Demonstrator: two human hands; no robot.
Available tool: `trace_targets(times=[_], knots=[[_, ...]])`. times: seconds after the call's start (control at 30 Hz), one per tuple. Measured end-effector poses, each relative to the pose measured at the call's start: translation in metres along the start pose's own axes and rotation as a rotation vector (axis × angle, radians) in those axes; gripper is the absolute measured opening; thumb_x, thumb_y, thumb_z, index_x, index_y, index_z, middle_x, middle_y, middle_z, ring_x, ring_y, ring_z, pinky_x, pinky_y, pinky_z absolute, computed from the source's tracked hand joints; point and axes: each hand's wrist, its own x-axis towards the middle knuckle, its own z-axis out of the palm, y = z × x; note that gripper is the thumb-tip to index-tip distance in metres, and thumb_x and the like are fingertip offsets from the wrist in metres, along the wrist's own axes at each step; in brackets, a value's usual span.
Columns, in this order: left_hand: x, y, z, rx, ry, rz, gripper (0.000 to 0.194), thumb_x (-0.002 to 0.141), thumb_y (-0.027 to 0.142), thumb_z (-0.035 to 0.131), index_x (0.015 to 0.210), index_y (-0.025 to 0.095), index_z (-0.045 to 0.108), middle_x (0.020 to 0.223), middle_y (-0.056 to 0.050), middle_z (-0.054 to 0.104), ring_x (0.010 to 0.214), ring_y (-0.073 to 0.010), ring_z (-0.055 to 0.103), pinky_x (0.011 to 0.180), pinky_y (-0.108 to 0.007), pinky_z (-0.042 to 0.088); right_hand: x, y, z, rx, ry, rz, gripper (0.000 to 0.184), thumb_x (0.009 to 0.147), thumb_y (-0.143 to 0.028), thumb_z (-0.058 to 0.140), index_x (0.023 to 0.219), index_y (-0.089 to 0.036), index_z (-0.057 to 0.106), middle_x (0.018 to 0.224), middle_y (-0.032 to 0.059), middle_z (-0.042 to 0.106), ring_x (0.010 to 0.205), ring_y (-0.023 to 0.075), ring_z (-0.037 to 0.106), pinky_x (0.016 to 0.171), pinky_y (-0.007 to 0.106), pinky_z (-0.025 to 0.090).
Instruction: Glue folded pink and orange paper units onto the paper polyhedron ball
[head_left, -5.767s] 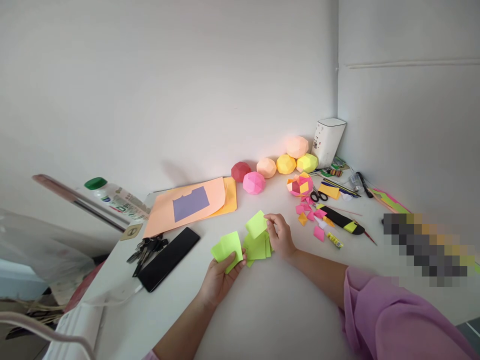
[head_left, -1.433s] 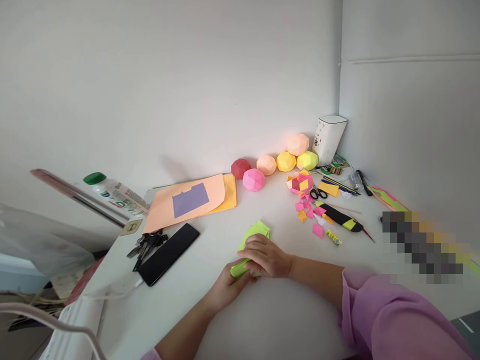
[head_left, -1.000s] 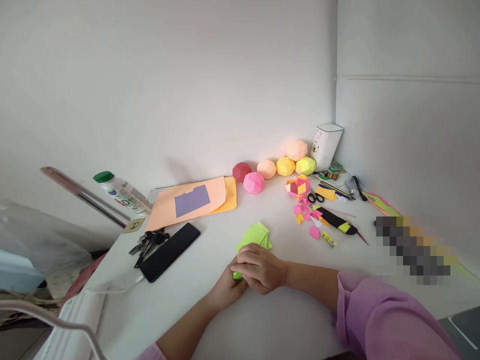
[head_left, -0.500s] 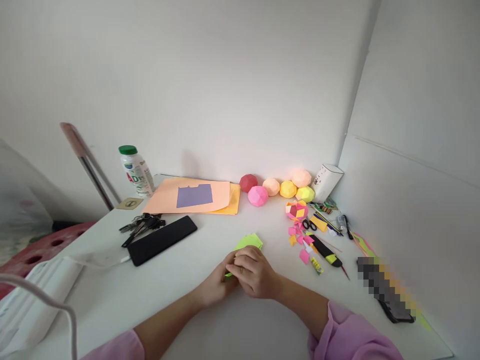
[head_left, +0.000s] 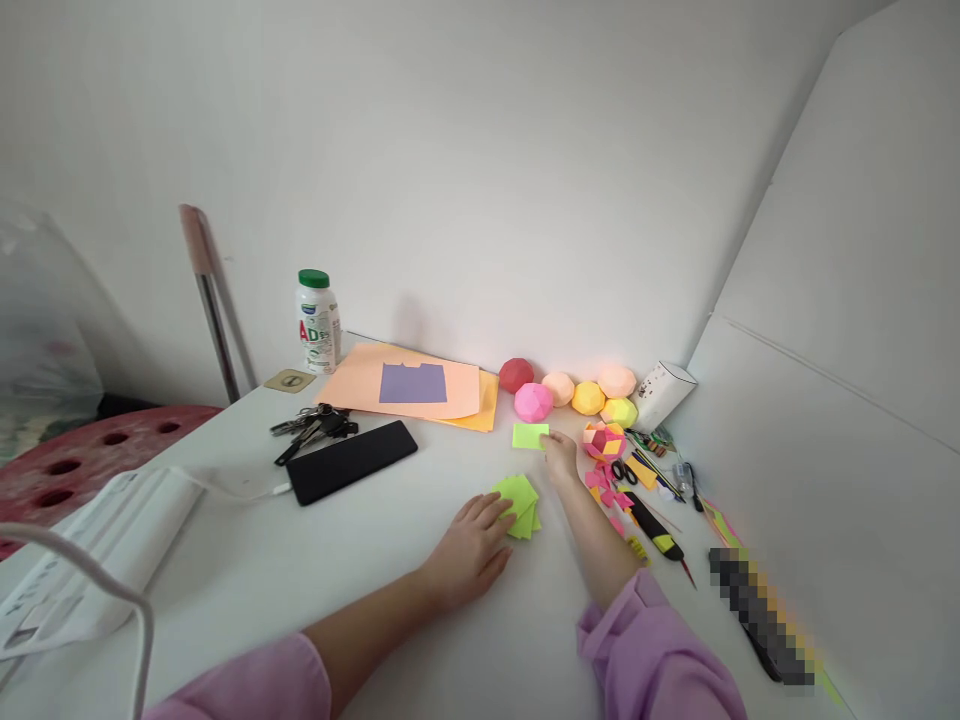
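Near: our left hand [head_left: 466, 550] lies loosely spread, fingertips on the green stack [head_left: 520, 494] – light pressure should stop it fanning. Farther: our right hand [head_left: 561, 460] pinches a green slip [head_left: 529, 436] by its right end, before the pink ball [head_left: 533, 403] – best kept uncreased.

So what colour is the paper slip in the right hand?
The paper slip in the right hand is bright lime green, seen best in the head view.
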Motion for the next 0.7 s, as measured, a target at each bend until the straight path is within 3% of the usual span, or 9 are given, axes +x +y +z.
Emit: trace_targets(times=[0.1, 0.23, 0.33, 0.43, 0.57, 0.7], knots=[[0.000, 0.003, -0.001, 0.098, -0.129, 0.011, 0.033, 0.083, 0.024, 0.055, 0.114, 0.016, 0.064, 0.130, -0.014, 0.060, 0.126, -0.0341, 0.050, 0.109, -0.054, 0.035, 0.021, -0.009, 0.017, -0.075, 0.046, 0.063, 0.033, 0.092, -0.033, 0.058, 0.120, -0.015, 0.056, 0.122, 0.0083, 0.059, 0.103, 0.0230, 0.061, 0.085, 0.042, 0.054], [0.000, 0.004, -0.003, 0.135, -0.169, -0.008, 0.034, 0.083, 0.025, 0.056, 0.115, 0.014, 0.064, 0.133, -0.015, 0.058, 0.128, -0.0345, 0.048, 0.110, -0.052, 0.035, 0.020, -0.011, 0.023, -0.119, 0.094, 0.012, 0.030, 0.093, -0.032, 0.056, 0.119, -0.017, 0.057, 0.123, 0.0099, 0.058, 0.104, 0.0218, 0.060, 0.088, 0.043, 0.052], [0.000, 0.004, -0.002, 0.135, -0.152, -0.012, 0.034, 0.083, 0.025, 0.056, 0.114, 0.014, 0.063, 0.133, -0.016, 0.058, 0.128, -0.0346, 0.048, 0.110, -0.052, 0.035, -0.005, -0.001, 0.014, -0.077, 0.087, -0.097, 0.027, 0.090, -0.032, 0.058, 0.110, -0.014, 0.062, 0.127, 0.0168, 0.053, 0.124, 0.0297, 0.046, 0.106, 0.052, 0.037], [0.000, 0.003, 0.000, 0.121, -0.135, -0.035, 0.039, 0.082, 0.023, 0.055, 0.119, 0.012, 0.060, 0.132, -0.018, 0.058, 0.127, -0.0343, 0.048, 0.110, -0.052, 0.036, -0.045, 0.016, 0.002, 0.010, 0.024, -0.182, 0.033, 0.087, -0.041, 0.056, 0.110, -0.018, 0.061, 0.131, 0.0138, 0.051, 0.134, 0.0288, 0.034, 0.115, 0.054, 0.022], [-0.003, 0.001, 0.004, 0.120, -0.072, -0.035, 0.044, 0.083, 0.022, 0.053, 0.126, 0.013, 0.056, 0.140, -0.016, 0.052, 0.135, -0.0347, 0.039, 0.111, -0.052, 0.033, -0.086, 0.031, -0.001, 0.162, -0.104, -0.188, 0.048, 0.087, -0.056, 0.050, 0.117, -0.019, 0.059, 0.136, 0.0107, 0.050, 0.131, 0.0232, 0.042, 0.116, 0.046, 0.026], [-0.005, -0.001, 0.006, 0.182, -0.090, -0.020, 0.044, 0.087, 0.035, 0.050, 0.128, 0.018, 0.057, 0.143, -0.012, 0.050, 0.138, -0.0343, 0.035, 0.113, -0.053, 0.025, -0.094, 0.024, 0.028, 0.339, -0.176, -0.088, 0.051, 0.089, -0.058, 0.044, 0.121, -0.021, 0.058, 0.134, 0.0092, 0.055, 0.128, 0.0216, 0.048, 0.113, 0.045, 0.032]])
